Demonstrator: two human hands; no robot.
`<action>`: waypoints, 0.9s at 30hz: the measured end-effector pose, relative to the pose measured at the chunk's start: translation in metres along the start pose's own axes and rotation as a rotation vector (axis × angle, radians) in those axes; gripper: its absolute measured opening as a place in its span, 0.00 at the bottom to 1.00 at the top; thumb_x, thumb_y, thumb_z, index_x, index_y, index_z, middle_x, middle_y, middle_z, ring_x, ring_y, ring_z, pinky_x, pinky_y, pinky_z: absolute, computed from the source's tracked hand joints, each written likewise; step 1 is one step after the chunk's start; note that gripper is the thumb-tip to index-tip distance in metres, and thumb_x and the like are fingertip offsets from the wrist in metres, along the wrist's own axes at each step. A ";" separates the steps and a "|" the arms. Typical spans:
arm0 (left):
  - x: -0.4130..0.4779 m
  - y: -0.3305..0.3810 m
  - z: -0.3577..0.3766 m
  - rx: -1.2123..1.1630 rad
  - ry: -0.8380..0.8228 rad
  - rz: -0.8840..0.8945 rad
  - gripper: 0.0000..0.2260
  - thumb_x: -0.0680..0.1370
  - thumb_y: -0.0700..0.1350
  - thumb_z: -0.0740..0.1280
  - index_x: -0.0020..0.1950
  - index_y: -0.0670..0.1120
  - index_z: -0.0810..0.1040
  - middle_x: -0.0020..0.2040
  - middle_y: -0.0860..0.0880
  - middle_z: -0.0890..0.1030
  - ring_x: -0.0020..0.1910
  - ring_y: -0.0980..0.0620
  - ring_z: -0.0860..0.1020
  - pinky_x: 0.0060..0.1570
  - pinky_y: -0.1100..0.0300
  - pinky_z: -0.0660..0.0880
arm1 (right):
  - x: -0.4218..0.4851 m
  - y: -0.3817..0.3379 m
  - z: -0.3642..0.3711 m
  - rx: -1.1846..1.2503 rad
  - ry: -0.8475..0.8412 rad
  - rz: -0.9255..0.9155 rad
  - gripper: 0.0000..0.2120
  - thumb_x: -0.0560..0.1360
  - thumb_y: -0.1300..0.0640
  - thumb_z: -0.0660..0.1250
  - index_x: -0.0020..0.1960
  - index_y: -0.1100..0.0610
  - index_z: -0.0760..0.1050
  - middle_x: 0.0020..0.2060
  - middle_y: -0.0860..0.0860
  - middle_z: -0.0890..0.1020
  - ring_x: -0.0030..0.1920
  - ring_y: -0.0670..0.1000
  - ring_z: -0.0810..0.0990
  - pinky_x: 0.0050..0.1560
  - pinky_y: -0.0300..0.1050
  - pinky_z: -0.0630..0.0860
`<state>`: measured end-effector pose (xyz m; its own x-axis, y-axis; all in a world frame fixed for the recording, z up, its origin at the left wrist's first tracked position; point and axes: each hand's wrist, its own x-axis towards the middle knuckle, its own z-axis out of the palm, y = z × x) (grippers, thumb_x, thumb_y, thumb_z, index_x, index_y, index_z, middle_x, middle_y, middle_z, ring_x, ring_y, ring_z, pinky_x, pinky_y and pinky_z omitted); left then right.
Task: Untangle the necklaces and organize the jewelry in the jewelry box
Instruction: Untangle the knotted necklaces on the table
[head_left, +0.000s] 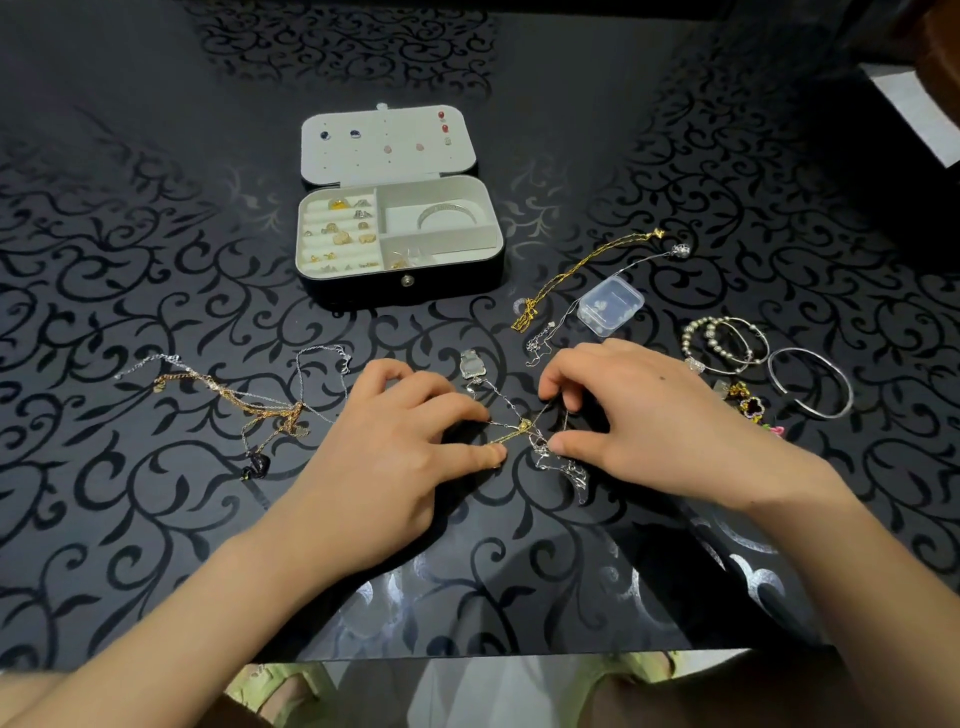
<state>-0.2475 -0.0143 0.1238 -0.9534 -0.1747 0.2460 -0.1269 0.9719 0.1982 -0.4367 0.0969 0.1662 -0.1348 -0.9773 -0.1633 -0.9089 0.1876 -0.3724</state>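
Note:
A knot of thin gold and silver chains (525, 430) lies on the table between my hands. My left hand (395, 441) pinches the gold strand at its left end. My right hand (623, 415) pinches the silver strands at the right side. A silver bear-shaped pendant (471, 364) lies just above the knot. Another tangle of gold and silver necklaces (260, 410) with a dark pendant lies to the left. The open jewelry box (397, 283) stands behind, with earrings, rings and a bangle inside.
A gold necklace (582, 270) and a thin silver one (639, 260) lie laid out at the right. A small clear plastic case (610, 306) sits beside them. Beaded bracelets (722, 343), a silver bangle (810, 382) and a flower brooch (750, 405) lie further right.

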 end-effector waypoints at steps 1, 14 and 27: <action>0.000 0.000 0.000 -0.003 -0.001 -0.001 0.21 0.70 0.39 0.55 0.51 0.53 0.84 0.52 0.49 0.82 0.50 0.48 0.73 0.53 0.53 0.61 | 0.000 0.000 0.001 0.003 0.007 -0.003 0.11 0.72 0.46 0.68 0.49 0.43 0.67 0.42 0.41 0.73 0.47 0.44 0.69 0.49 0.41 0.67; 0.010 0.001 0.000 -0.026 0.045 -0.075 0.22 0.69 0.38 0.53 0.54 0.46 0.82 0.45 0.50 0.80 0.45 0.48 0.71 0.47 0.56 0.60 | 0.020 -0.012 0.016 -0.004 0.197 0.027 0.09 0.74 0.44 0.64 0.47 0.50 0.74 0.38 0.43 0.73 0.45 0.45 0.70 0.45 0.42 0.66; 0.009 -0.006 0.001 0.047 0.080 -0.096 0.20 0.69 0.39 0.54 0.53 0.46 0.83 0.47 0.48 0.80 0.45 0.46 0.71 0.46 0.53 0.63 | 0.028 -0.005 0.011 0.070 0.197 0.074 0.04 0.74 0.50 0.66 0.43 0.49 0.75 0.37 0.45 0.75 0.42 0.45 0.70 0.42 0.40 0.64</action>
<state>-0.2555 -0.0217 0.1241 -0.9118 -0.2771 0.3031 -0.2307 0.9562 0.1803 -0.4314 0.0694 0.1539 -0.2808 -0.9597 -0.0130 -0.8650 0.2589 -0.4298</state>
